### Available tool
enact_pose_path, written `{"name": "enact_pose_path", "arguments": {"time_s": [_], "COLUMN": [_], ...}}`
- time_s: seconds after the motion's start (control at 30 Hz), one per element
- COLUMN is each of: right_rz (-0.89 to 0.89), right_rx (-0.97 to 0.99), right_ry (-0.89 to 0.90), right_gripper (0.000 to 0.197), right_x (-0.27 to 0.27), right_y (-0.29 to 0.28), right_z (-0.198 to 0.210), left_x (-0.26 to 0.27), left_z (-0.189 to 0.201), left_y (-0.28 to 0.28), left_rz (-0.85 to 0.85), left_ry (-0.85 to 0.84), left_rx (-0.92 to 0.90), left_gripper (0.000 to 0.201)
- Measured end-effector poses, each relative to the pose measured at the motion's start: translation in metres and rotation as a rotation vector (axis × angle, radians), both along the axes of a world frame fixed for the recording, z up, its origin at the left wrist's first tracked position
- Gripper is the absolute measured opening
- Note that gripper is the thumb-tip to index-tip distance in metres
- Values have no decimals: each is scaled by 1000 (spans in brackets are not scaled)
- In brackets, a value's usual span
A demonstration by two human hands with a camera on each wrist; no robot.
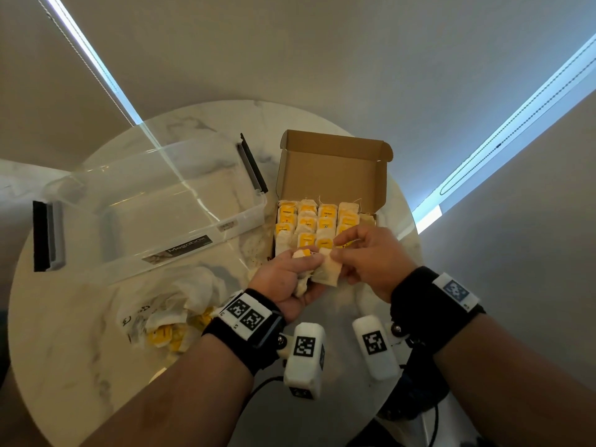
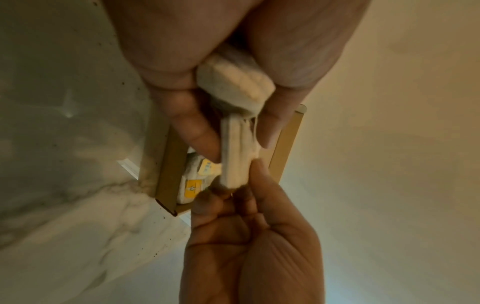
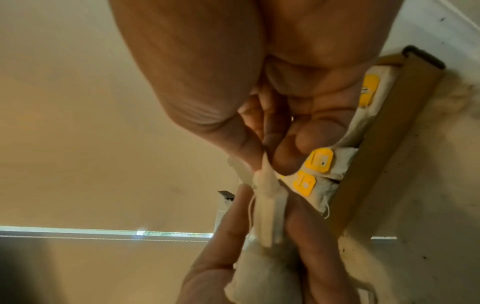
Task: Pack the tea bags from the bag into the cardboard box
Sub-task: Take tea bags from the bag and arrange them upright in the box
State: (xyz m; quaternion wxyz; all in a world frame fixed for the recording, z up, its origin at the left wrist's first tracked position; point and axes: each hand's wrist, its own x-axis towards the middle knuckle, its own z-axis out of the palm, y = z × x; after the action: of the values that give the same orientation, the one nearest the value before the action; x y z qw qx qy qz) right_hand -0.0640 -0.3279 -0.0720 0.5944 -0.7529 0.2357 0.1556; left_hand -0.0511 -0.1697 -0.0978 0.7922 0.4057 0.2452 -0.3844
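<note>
An open cardboard box (image 1: pixel 332 175) stands on the round marble table, its floor covered by rows of tea bags (image 1: pixel 317 222) with yellow tags. Just in front of the box my left hand (image 1: pixel 290 279) grips a small bunch of tea bags (image 2: pixel 235 82). My right hand (image 1: pixel 364 253) pinches the top of one pale tea bag (image 1: pixel 329 269) that sticks out of that bunch. In the right wrist view the pinched tea bag (image 3: pixel 267 207) hangs between both hands beside the box wall (image 3: pixel 374 148). A crumpled white bag (image 1: pixel 171 312) with more yellow-tagged tea bags lies at the left front.
A clear plastic storage bin (image 1: pixel 145 204) with black handles stands at the left back of the table (image 1: pixel 64 317), close against the box. Window blinds with bright gaps rise behind. Cables and wrist-camera housings (image 1: pixel 304 356) hang near the table's front edge.
</note>
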Motion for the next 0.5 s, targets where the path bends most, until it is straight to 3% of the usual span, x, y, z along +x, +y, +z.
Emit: {"name": "enact_pose_path", "arguments": {"time_s": [0.13, 0.23, 0.4, 0.5], "right_rz": [37, 117, 361, 371], "right_rx": [227, 313, -249, -394], "right_ry": [-26, -57, -97, -23], "right_gripper": [9, 18, 11, 1], "right_x": [-10, -20, -30, -20], "right_y": [-7, -19, -50, -67], "right_z": [10, 10, -1, -2], "left_x": [-4, -5, -7, 0], "left_z": [1, 0, -12, -18], "left_y": [-4, -8, -4, 5], "left_rz": [-30, -43, -1, 77], "left_ry": [-41, -24, 22, 98], "left_rx": [24, 14, 167, 149], "left_gripper": [29, 19, 15, 11]}}
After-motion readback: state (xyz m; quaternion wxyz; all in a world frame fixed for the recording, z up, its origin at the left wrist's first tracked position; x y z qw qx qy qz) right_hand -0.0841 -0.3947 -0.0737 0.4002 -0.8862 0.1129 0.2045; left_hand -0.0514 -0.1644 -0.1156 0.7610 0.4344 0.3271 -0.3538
